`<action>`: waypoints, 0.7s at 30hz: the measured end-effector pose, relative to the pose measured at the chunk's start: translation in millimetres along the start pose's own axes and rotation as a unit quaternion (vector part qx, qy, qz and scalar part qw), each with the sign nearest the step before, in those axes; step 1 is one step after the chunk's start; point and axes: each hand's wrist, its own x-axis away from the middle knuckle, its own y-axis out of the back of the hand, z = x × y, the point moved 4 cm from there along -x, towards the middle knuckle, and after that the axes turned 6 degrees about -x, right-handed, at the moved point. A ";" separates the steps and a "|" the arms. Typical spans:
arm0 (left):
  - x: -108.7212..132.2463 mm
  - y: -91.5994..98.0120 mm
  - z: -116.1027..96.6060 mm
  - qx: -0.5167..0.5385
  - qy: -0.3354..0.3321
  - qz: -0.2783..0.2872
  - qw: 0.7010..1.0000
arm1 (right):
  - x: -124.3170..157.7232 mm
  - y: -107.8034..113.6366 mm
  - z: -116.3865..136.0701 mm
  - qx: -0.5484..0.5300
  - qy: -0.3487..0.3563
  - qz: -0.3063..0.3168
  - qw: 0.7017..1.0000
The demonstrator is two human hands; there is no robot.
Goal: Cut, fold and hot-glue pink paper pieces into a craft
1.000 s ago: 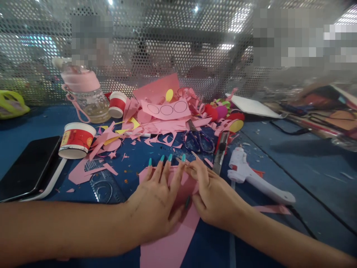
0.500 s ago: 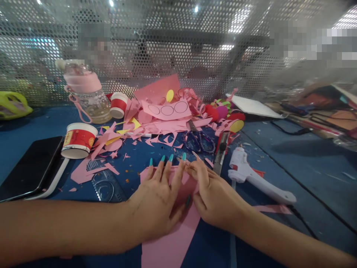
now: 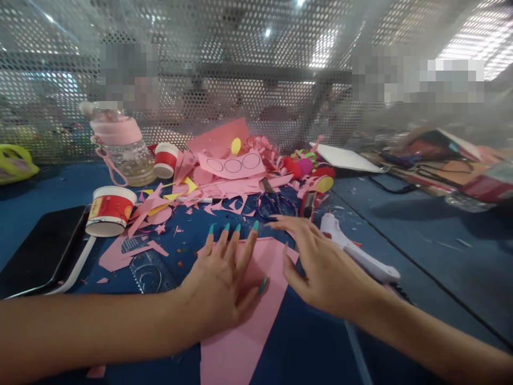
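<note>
My left hand lies flat on a long sheet of pink paper, fingers stretched toward its top edge and thumb spread to the side. To the right of it, my right hand is raised at the sheet's upper right corner, thumb and fingers apart with nothing between them. Its fingertips come near blue-handled scissors and a red and grey utility knife, partly hidden behind the hand. A white glue gun lies just beyond my right wrist.
Pink paper scraps are heaped at the back. On the left are a paper cup, another cup, a water bottle, a phone and a clear stencil ruler. A perforated metal screen stands behind.
My right hand has come off the paper beside my left fingers, moved right and opened, uncovering the sheet's upper right corner. My left hand stays on the sheet. The view has shifted slightly.
</note>
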 end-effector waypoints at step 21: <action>-22.2 20.5 24.2 0.081 0.009 -0.008 0.997 | 82.0 31.9 -80.6 0.140 -0.097 0.003 0.985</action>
